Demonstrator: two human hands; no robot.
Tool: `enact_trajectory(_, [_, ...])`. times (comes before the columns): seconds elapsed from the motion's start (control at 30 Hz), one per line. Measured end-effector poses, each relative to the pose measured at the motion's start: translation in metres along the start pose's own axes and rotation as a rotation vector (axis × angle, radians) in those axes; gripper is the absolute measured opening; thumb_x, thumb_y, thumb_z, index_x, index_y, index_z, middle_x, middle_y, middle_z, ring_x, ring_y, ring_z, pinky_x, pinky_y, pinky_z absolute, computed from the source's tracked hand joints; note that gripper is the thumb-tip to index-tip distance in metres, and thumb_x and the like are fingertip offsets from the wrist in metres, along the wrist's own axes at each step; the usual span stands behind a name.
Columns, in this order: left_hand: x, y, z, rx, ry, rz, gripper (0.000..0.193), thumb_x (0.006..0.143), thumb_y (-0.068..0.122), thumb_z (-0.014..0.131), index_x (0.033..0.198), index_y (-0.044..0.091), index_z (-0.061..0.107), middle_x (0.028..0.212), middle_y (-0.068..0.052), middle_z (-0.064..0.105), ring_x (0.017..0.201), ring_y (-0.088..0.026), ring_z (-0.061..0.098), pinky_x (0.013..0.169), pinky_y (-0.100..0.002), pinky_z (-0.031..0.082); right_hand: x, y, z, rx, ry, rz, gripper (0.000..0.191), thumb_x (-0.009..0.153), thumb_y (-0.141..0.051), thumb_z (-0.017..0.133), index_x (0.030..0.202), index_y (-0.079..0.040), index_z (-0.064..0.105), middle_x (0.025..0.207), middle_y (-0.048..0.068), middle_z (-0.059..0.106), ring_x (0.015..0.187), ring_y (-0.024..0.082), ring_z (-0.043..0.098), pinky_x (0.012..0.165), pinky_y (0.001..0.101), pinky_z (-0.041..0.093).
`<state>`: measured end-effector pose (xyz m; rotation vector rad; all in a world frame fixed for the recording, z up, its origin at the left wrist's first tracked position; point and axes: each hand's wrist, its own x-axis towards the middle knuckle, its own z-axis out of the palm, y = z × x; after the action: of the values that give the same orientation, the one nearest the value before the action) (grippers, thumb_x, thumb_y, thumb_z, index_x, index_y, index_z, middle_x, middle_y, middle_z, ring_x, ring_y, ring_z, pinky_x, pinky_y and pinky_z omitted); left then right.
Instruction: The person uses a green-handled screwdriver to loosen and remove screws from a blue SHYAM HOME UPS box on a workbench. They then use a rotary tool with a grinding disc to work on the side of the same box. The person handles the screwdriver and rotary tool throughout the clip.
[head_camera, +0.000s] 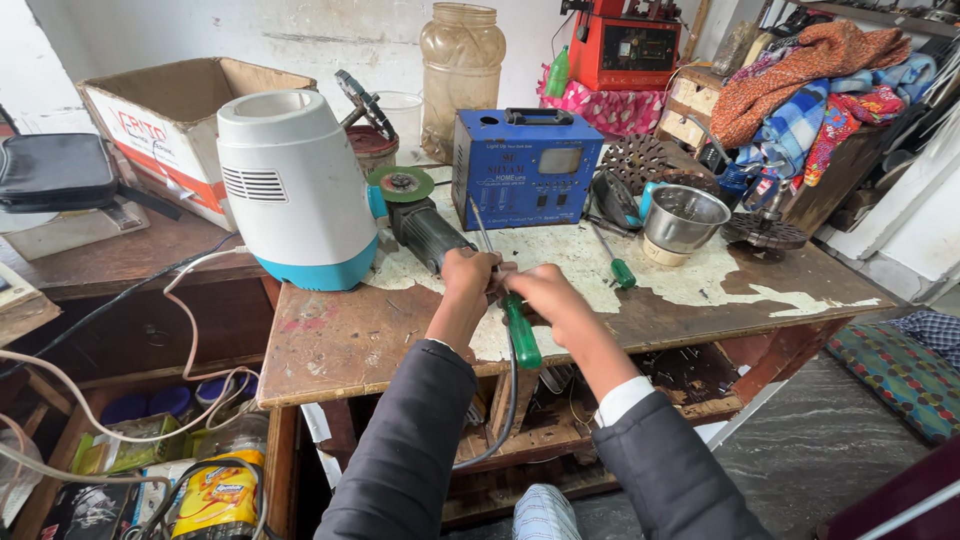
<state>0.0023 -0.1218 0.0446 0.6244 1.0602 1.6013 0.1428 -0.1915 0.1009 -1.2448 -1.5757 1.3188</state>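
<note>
Both hands (505, 285) on green-handled screwdriver (520, 335) beside angle grinder (425, 225)

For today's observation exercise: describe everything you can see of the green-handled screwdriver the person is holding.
The screwdriver has a glossy green handle, plastic by its look, with a thin metal shaft running up and away towards the blue box. It lies tilted over the worn wooden bench edge, handle end towards the person. The right hand grips it near the top of the handle; the left hand closes beside the shaft. Its tip cannot be made out.
</note>
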Motion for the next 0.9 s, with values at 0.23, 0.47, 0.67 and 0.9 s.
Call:
enact_trajectory(0.23, [0.012,-0.003,-0.005,-0.023,-0.183,-0.187,0.017,0.098,0.001,0.045,0.095,-0.006,0.06,0.076,-0.02,0.063,0.042,-0.02,0.052,0.033,-0.039,0.034,0.034,0.015,-0.011,0.349,-0.081,0.18,0.008,0.089,-0.006,0.067,0.094,-0.002,0.071,0.084,0.011,0.077,0.071,0.022,0.076,0.067,0.0345,0.063])
enact_trajectory(0.47, [-0.017,0.033,-0.001,0.114,-0.064,-0.142,0.022,0.097,0.014,0.065,0.092,-0.007,0.065,0.075,-0.015,0.072,0.044,-0.019,0.055,0.035,-0.038,0.039,0.053,0.024,-0.001,0.231,-0.058,0.215,0.014,0.08,-0.012,0.081,0.091,-0.009,0.074,0.076,0.003,0.074,0.064,0.013,0.069,0.061,0.0282,0.054])
enact_trajectory(0.67, [0.003,0.021,-0.013,0.094,-0.07,-0.041,0.016,0.09,0.001,0.065,0.081,-0.011,0.07,0.07,-0.015,0.07,0.046,-0.022,0.063,0.039,-0.037,0.046,0.071,0.026,0.002,0.229,-0.09,0.264,0.015,0.086,-0.021,0.078,0.09,-0.008,0.072,0.075,0.001,0.072,0.063,0.012,0.069,0.058,0.0287,0.055])
enact_trajectory(0.9, [0.047,0.004,-0.012,0.028,-0.299,-0.049,0.015,0.09,-0.003,0.055,0.088,-0.015,0.064,0.082,-0.021,0.073,0.056,-0.025,0.065,0.045,-0.037,0.05,0.093,0.033,-0.021,0.314,-0.193,0.292,0.017,0.096,-0.022,0.064,0.093,-0.008,0.074,0.076,0.001,0.075,0.06,0.01,0.064,0.048,0.0224,0.046])
